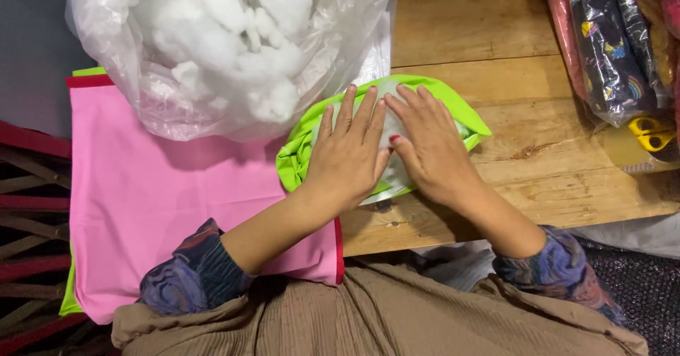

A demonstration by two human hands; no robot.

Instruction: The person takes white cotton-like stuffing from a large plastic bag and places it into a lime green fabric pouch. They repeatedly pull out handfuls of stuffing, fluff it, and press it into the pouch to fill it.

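A wooden worktop [496, 37] fills the upper right of the view, with a dark floor and red slats at the left edge. On the worktop's near edge lies a lime-green cover [301, 150], partly stuffed with white filling that shows pale between and under the fingers. Both hands rest flat on top of it, side by side and touching at the thumbs. The left hand [347, 154] has its fingers spread and pointing away from the person, its palm over the cover's left half; the right hand [428, 143] lies angled inward over the right half, fingers stretched toward the far rim. Neither hand is clenched or gripping: both are open, palms pressed down on the cover. The cover's green edge shows past the fingertips at the far side, at the left by the left wrist, and at the right beyond the right hand. Just left of it, a pink cloth [156, 200] with a red hem hangs over the worktop's edge, overlapping the cover's corner. Behind the left hand stands a clear bag [142, 65] full of white stuffing [227, 37]. At the far right lie packed printed fabrics [609, 44] and yellow scissors [652, 133].
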